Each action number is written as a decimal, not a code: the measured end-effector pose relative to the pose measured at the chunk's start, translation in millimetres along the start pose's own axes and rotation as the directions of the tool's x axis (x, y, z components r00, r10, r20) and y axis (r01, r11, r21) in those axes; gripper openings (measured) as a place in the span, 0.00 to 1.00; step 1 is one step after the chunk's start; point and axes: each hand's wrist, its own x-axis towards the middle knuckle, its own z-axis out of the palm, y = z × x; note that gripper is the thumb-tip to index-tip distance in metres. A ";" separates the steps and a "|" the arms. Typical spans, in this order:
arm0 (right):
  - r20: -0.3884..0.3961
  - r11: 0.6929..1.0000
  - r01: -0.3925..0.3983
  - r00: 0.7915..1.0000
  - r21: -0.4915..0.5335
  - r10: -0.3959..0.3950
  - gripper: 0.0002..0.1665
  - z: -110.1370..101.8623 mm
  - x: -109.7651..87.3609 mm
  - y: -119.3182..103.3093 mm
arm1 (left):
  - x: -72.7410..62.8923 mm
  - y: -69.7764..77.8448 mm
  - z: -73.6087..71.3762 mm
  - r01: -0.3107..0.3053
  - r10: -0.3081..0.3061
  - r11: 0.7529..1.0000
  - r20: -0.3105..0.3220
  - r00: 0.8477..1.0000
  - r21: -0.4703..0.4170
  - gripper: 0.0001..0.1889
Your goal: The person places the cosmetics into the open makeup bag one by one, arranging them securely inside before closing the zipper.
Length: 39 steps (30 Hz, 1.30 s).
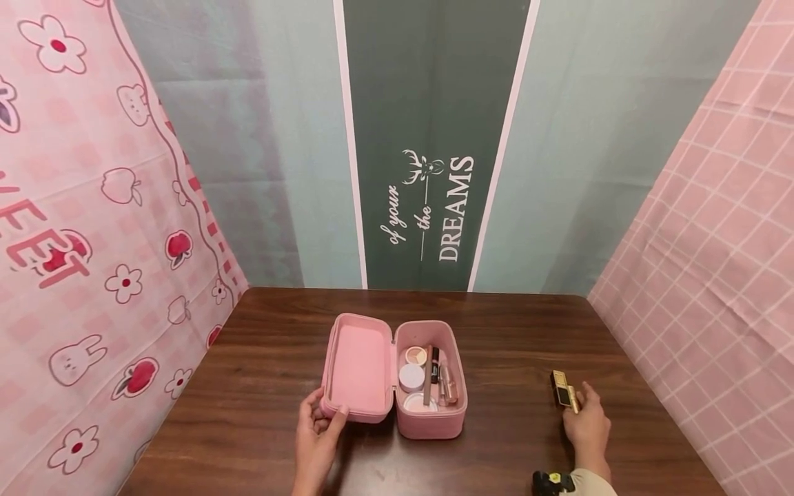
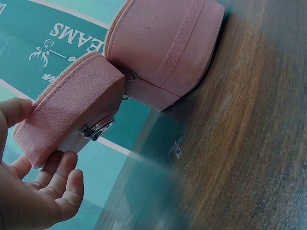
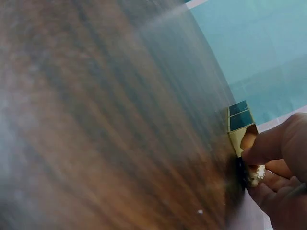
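A pink case (image 1: 431, 426) stands on the brown wood-grain desk (image 1: 248, 413), its lid (image 1: 362, 362) opened out to the left on metal hinge rings. The left hand (image 1: 319, 434) has its grip on the lid's near-left corner, the thumb on the zipped rim and the fingers curled beneath; a metal clasp (image 2: 98, 128) shows on the lid's outer side in the left wrist view. Inside the case's body are a round three-toned compact (image 1: 416, 356), a pale round jar (image 1: 411, 377) and a white round container (image 1: 420, 404), with a long brown stick (image 1: 428, 379), a black tube (image 1: 435, 364) and some pinkish tubes (image 1: 448, 387) beside them. Well apart, on the right side of the desk, the right hand (image 1: 586, 424) has a narrow grip, pinching a gold-and-black cosmetic item (image 1: 561, 390) between thumb and fingers (whether it is one piece or two side by side, I cannot tell). Behind the desk hangs a green-toned cloth (image 1: 434, 83) lettered "of your the DREAMS", between a pink patterned curtain (image 1: 93, 227) on the left and a pink checked one (image 1: 713, 227) on the right.
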 end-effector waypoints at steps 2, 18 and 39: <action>-0.035 1.000 -0.009 0.999 0.007 0.009 0.36 1.6 0.0 0.9 | -0.3 0.2 0.1 -0.001 0.001 1.000 0.000 1.000 -0.002 0.28; -0.218 0.961 -0.117 0.960 0.250 0.174 0.30 -13.8 -7.0 -27.7 | -0.2 1.9 0.8 -0.012 0.012 1.000 0.003 1.000 -0.020 0.29; -0.089 0.951 -0.213 0.967 0.223 0.237 0.30 -23.9 -34.6 -61.7 | 0.6 0.5 -1.1 0.018 -0.018 0.999 0.009 1.000 -0.028 0.29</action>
